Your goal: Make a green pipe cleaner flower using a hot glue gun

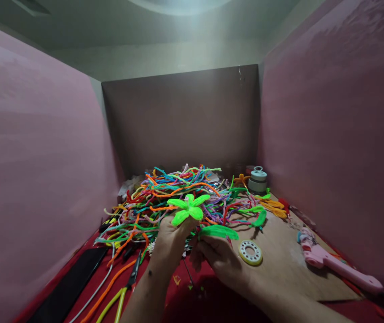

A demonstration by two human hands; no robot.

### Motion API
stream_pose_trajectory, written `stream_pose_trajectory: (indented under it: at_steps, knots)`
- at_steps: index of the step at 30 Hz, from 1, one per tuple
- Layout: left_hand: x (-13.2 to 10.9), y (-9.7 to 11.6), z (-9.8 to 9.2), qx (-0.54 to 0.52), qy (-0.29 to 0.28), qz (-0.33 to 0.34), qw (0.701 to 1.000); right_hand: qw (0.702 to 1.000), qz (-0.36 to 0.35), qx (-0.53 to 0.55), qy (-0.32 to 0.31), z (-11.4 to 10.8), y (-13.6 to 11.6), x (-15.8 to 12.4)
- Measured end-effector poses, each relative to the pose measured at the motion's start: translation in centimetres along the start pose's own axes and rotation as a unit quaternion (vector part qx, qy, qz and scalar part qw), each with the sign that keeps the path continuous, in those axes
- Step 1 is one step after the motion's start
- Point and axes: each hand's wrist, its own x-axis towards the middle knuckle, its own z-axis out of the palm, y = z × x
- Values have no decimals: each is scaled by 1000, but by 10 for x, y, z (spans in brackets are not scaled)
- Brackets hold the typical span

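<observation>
A bright green fuzzy flower (188,210) with several petals stands at the middle of the head view, made of what looks like pipe cleaner. My left hand (173,237) is closed around it just below the petals. Right beside it, my right hand (217,255) pinches the base of a darker green fuzzy leaf (219,232), which points to the right. The two hands nearly meet, and where leaf and flower come together is hidden by the fingers. Below them a thin dark stem (188,272) slants down over the red cloth.
A heap of coloured pipe cleaners (178,184) lies behind my hands. Yellow-handled scissors (133,271) and a flat black object (67,287) are at left. At right, a board (289,273) bears a tape roll (243,253) and a pink long-handled tool (339,267). Pink panels (333,134) stand at the sides.
</observation>
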Motion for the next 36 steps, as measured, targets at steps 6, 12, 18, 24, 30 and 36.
stream_pose_trajectory:
  at_steps: [6,12,18,24,30,36]
  knots:
    - [-4,4,-3,21,70,55,996,975,-31,-218,38,2,-8,-4]
    - [-7,4,-11,55,114,114,985,935,-52,-349,45,9,-33,-25]
    - [-8,-1,-4,91,102,168,976,991,82,80,72,7,-90,-19]
    - [-8,4,-3,118,29,204,971,976,143,151,64,1,-100,-7]
    - [-11,8,-3,102,-53,182,977,981,132,130,63,-9,-108,-8]
    - [-12,-11,-7,30,-80,129,988,985,115,125,40,-6,-111,-7]
